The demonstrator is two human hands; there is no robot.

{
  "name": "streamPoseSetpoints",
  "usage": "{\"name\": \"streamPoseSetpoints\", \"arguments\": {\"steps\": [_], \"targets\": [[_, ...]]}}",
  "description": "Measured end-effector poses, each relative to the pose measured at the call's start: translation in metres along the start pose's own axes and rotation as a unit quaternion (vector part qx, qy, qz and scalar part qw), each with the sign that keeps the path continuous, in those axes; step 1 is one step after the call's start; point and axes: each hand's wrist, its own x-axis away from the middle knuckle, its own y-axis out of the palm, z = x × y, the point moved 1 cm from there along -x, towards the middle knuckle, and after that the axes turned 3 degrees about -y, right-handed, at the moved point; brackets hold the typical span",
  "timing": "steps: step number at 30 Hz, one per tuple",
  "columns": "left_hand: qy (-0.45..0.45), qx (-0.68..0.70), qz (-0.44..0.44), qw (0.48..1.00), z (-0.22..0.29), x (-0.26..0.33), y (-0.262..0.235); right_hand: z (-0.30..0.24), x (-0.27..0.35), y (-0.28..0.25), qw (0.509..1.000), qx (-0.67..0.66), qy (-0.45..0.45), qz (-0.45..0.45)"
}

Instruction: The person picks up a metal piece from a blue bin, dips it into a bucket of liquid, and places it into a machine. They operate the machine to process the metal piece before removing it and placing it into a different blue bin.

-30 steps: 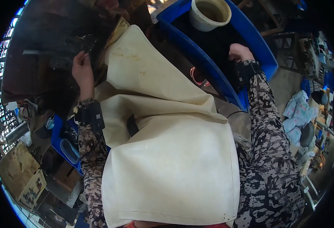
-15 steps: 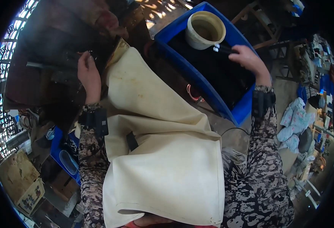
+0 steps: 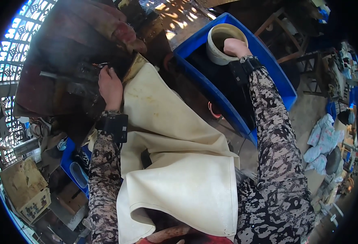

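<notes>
My left hand (image 3: 110, 87) is at the dark work surface at the upper left, its fingers drawn together. Right at the fingertips is a small bright, orange-tinged thing too small to name. A short grey metal bar (image 3: 48, 75) lies to the left of this hand. My right hand (image 3: 236, 47) reaches over the rim of a cream plastic bucket (image 3: 218, 55), with curled fingers partly hidden inside. Whatever they hold does not show. The bucket stands in the far end of a blue tub (image 3: 211, 90) that has a dark bottom. A cream apron (image 3: 187, 179) covers my lap.
At the left, a blue crate (image 3: 67, 160) sits near a worn yellowish box (image 3: 24, 183). A wooden frame (image 3: 282, 30) stands beyond the tub. Patterned cloth (image 3: 323, 140) lies at the right among cluttered tools. A dark reddish cover (image 3: 93, 18) drapes the far left.
My right hand has moved left and away from me, from beside the bucket into its mouth. The dark rods it held no longer show. The whole view has shifted slightly.
</notes>
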Motion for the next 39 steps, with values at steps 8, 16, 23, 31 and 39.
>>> {"name": "streamPoseSetpoints", "arguments": {"steps": [8, 16, 23, 31, 39], "targets": [[0.047, -0.011, -0.010, 0.999, -0.024, -0.003, 0.006, 0.011, 0.052, 0.005, 0.984, -0.032, -0.034, 0.172], [0.026, -0.079, -0.053, 0.995, -0.021, -0.014, 0.019, 0.015, 0.075, 0.113, 0.940, -0.201, 0.054, 0.269], [0.035, -0.098, -0.045, 0.994, -0.015, -0.019, 0.013, 0.011, 0.069, 0.133, 0.911, -0.244, 0.035, 0.330], [0.040, -0.100, -0.045, 0.993, -0.021, -0.032, 0.005, -0.002, 0.057, 0.139, 0.897, -0.288, 0.022, 0.335], [0.031, -0.115, -0.049, 0.992, -0.023, -0.039, 0.002, 0.005, 0.057, 0.148, 0.865, -0.394, -0.014, 0.310]]}}
